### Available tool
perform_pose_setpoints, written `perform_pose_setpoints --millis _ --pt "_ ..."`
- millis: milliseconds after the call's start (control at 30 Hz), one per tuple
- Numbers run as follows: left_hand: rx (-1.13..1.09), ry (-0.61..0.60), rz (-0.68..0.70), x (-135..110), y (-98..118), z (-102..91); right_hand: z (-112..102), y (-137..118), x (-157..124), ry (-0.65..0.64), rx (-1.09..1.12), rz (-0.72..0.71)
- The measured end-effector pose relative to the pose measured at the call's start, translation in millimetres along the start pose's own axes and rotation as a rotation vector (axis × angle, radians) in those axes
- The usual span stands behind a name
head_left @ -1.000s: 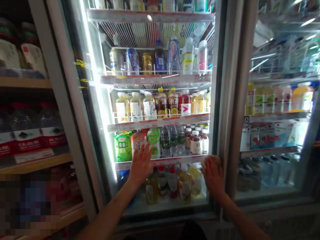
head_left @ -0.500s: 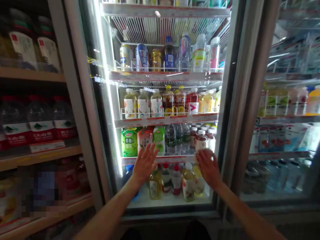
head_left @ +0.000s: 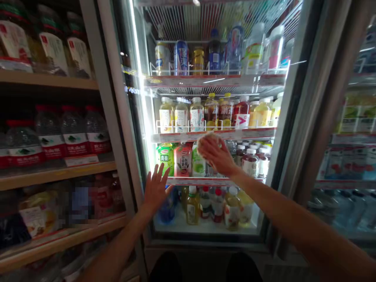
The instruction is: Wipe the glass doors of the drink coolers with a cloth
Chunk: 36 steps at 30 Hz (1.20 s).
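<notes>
My right hand [head_left: 216, 154] is pressed against the glass door [head_left: 235, 86] of a lit drinks fridge, about mid-height. Its fingers are closed over a pale cloth [head_left: 205, 140] that shows above them. My left hand [head_left: 155, 188] lies flat on the same glass lower down and to the left, fingers spread, holding nothing. Behind the glass near my hands stand a green carton [head_left: 164, 158] and a red carton [head_left: 182, 160]. Small bottles [head_left: 194, 201] fill the bottom shelf.
Wooden shelves [head_left: 58, 172] to the left carry large water bottles [head_left: 73, 133] with red labels. A grey door frame [head_left: 302, 98] divides this fridge from a second glass-door fridge [head_left: 352, 137] on the right. My dark shoes [head_left: 164, 270] show at the bottom.
My right hand moved with the cloth from the door's lower right up and left to its middle. My left hand slid slightly left and stayed flat. The view shifted closer.
</notes>
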<state>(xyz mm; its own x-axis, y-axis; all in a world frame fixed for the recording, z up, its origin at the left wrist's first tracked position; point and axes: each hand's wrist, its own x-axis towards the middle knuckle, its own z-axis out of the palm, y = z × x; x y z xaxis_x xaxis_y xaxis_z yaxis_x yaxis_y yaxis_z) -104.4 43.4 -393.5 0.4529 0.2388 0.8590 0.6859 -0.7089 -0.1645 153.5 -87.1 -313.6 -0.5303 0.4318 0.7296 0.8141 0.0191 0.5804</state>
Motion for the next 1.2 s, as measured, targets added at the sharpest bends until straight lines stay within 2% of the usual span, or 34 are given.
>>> perform_pose_setpoints --millis 33,67,100,167,233,267,400,433,467,567,633,767,800,933,967,1100,1133,1200 --pt "-0.002 -0.014 -0.035 -4.4 -5.0 0.2 3.2 -3.9 6.0 0.021 -0.004 0.091" --pt "-0.002 -0.029 -0.063 -9.3 -9.9 0.2 7.6 -12.3 6.9 0.023 0.012 0.111" --pt "0.002 -0.044 -0.079 -14.5 -14.7 -0.2 13.0 -24.5 3.3 0.004 0.044 0.061" --pt "0.023 -0.079 -0.080 -24.5 -24.8 -1.7 24.6 -52.5 -9.0 -0.065 0.138 -0.216" --pt "0.055 -0.108 -0.061 -32.4 -34.4 -3.7 33.7 -72.8 -12.7 -0.097 0.173 -0.358" --pt "0.070 -0.118 -0.057 -35.2 -38.6 -4.8 36.6 -78.1 -8.2 -0.083 0.164 -0.342" --pt "0.099 -0.131 -0.085 -42.4 -49.2 -9.0 45.1 -88.5 26.0 0.022 0.104 0.002" --pt "0.101 -0.135 -0.090 -44.2 -50.9 -10.1 48.8 -94.9 30.1 0.022 0.115 0.024" --pt "0.103 -0.140 -0.089 -46.1 -52.6 -11.4 53.5 -103.5 31.5 0.016 0.138 -0.009" --pt "0.118 -0.153 -0.080 -51.4 -59.1 -15.7 69.0 -132.8 33.4 0.005 0.217 -0.253" --pt "0.127 -0.145 -0.091 -52.7 -65.0 -19.2 76.4 -144.5 46.0 0.025 0.233 -0.276" --pt "0.145 -0.093 -0.117 -49.2 -76.0 -26.6 81.9 -151.9 80.5 0.079 0.203 -0.034" --pt "0.145 -0.078 -0.120 -48.0 -77.9 -28.2 83.0 -154.5 83.9 0.080 0.203 -0.044" --pt "0.103 -0.030 -0.124 -43.6 -81.8 -32.5 87.1 -161.5 90.8 0.060 0.227 -0.297" --pt "0.087 -0.022 -0.127 -41.9 -81.9 -33.1 86.7 -159.3 96.8 0.070 0.221 -0.285" --pt "0.037 0.003 -0.163 -30.2 -79.8 -34.8 79.4 -142.3 125.4 0.141 0.171 -0.017" --pt "0.026 0.009 -0.173 -26.5 -78.9 -35.2 77.6 -139.9 126.6 0.136 0.167 -0.028" --pt "-0.001 0.021 -0.184 -19.3 -76.7 -35.6 75.1 -138.4 120.0 0.109 0.171 -0.174"
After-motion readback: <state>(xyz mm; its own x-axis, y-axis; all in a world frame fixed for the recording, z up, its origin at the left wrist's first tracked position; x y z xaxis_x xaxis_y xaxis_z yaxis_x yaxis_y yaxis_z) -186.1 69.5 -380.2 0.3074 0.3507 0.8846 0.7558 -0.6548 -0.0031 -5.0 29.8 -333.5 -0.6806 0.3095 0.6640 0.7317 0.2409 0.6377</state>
